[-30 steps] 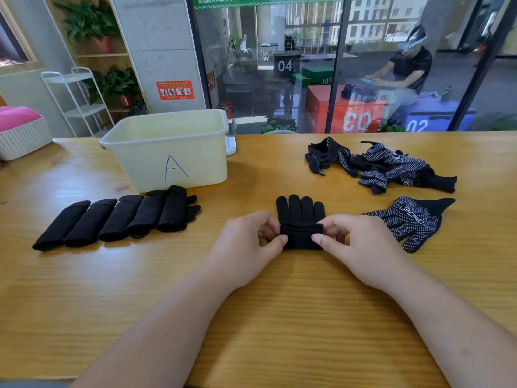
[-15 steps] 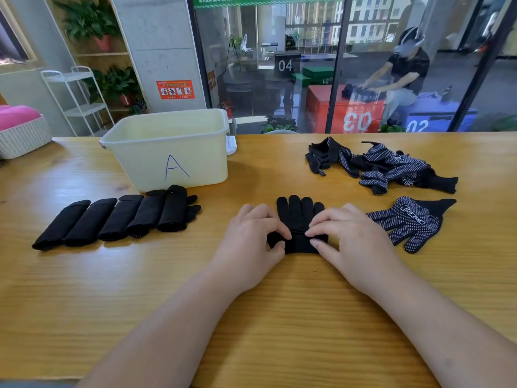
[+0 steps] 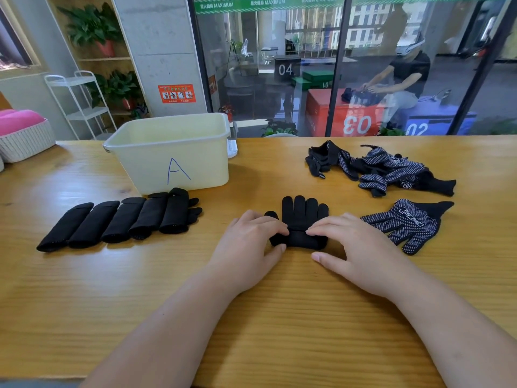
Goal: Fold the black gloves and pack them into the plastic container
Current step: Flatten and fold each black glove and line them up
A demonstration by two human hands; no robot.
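— Doing what right now?
— Folding the black glove (image 3: 303, 217). Lying flat in the middle of the wooden table (image 3: 251, 317), finger ends pointing to 12 o'clock, cuff end turned over on the near side.
— And the hands?
— Close together, both on the fold. Left hand (image 3: 249, 245) pinching the left end, fingers on top, thumb at the near edge. Right hand (image 3: 355, 242) pressing down with nearly straight fingers, thumb resting on the wood, holding nothing.
— How to do it well?
— Probably best to press the fold flat first. Keep both ends level. Then turn it over once more toward 12 o'clock. Go slow, to stop the glove fingers poking out sideways. Make it as snug as the row of folded gloves (image 3: 120, 222) at 9 o'clock.
— Then where?
— Into the plastic container (image 3: 173, 155) at 10 o'clock, marked with a blue A. Can't see inside it.
— More to fold?
— Looks like it. One dotted glove (image 3: 411, 222) at 3 o'clock, a pile of gloves (image 3: 386, 169) at 1 o'clock.
— And around?
— Smooth, shiny wood. White basket (image 3: 25, 141) far off at 9 o'clock. White rack (image 3: 84, 105) and potted plants (image 3: 92, 26) behind. Glass wall (image 3: 307, 65) at 12 o'clock.
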